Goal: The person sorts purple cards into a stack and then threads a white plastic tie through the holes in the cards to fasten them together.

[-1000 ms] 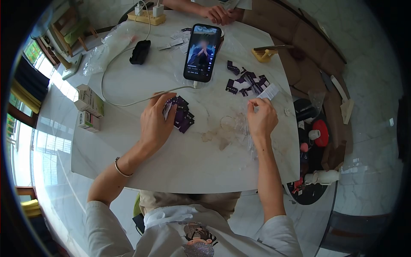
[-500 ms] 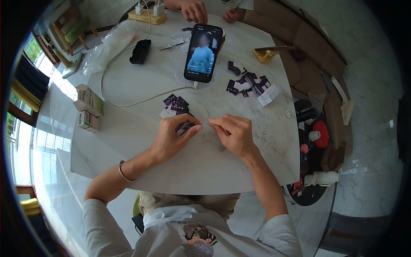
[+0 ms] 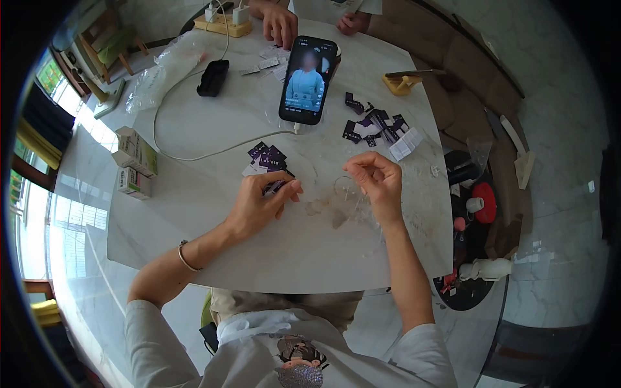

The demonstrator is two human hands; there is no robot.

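Observation:
My left hand [image 3: 259, 200] curls around a few small dark purple and white cards [image 3: 274, 187], partly hidden by the fingers. Just beyond it lies a loose pile of similar printed cards [image 3: 266, 159]. To the right, my right hand [image 3: 381, 184] is raised over the table with thumb and forefinger pinched together. Fine clear strands [image 3: 343, 184] show on the marble beneath those fingers; I cannot tell what the pinch holds. A second heap of purple and white cards [image 3: 381, 128] lies farther out to the right.
A propped phone [image 3: 308, 81] with a charging cable [image 3: 213, 155] stands mid-table. Small boxes [image 3: 134, 161] sit at left, near a black case [image 3: 212, 78] and plastic bag [image 3: 169, 68]. Across the table, another person's hand [image 3: 280, 27] reaches near cards. A yellow stand [image 3: 401, 84] is at right.
My right hand has moved right and slightly up, away from my left hand, still pinched. The left hand stays nearly in place with the cards. The other person's hand has shifted left.

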